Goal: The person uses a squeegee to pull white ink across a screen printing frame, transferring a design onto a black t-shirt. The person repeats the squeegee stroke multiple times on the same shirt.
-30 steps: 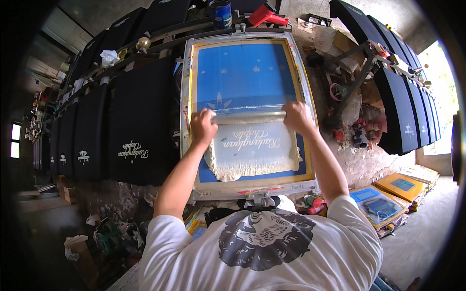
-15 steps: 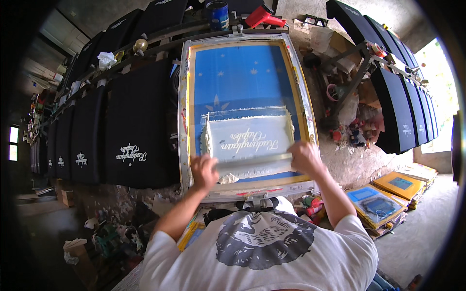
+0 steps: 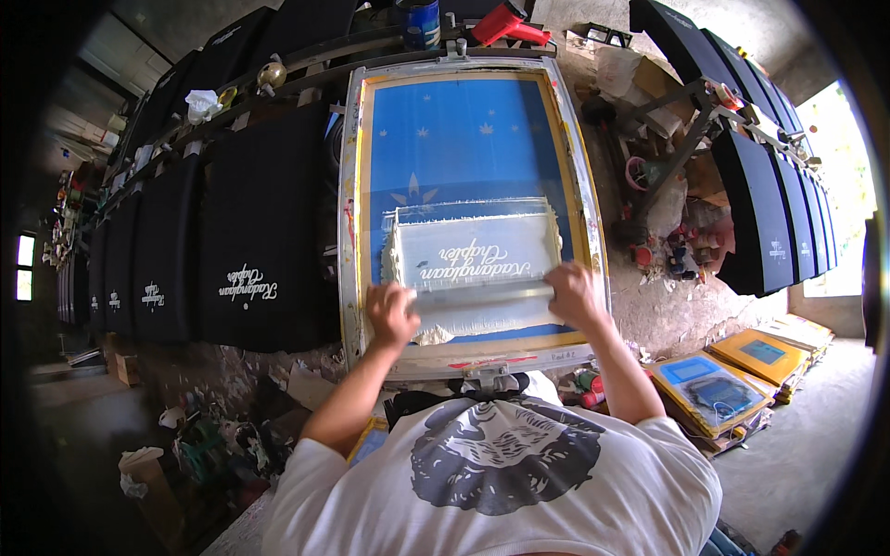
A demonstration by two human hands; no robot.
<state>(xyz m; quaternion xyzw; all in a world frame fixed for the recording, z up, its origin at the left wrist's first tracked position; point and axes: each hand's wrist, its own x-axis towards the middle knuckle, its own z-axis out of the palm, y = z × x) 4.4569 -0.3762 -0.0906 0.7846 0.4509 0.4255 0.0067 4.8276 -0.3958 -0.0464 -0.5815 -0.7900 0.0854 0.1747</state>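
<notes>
My left hand and my right hand grip opposite ends of a long squeegee. It lies crosswise over the lower part of a blue printing screen in a metal frame. Beneath and above the blade, a pale rectangle of white ink with thick, ragged edges covers white script lettering. Small leaf shapes dot the upper blue mesh.
Rows of black fabric-covered boards stand on both sides. A red heat gun and blue can rest behind the screen. Stacked yellow-framed screens lie at lower right; assorted clutter covers the lower left.
Both hands and the squeegee moved from the ink patch's upper edge down toward me, then slightly back up in the last half second, uncovering the lettering.
</notes>
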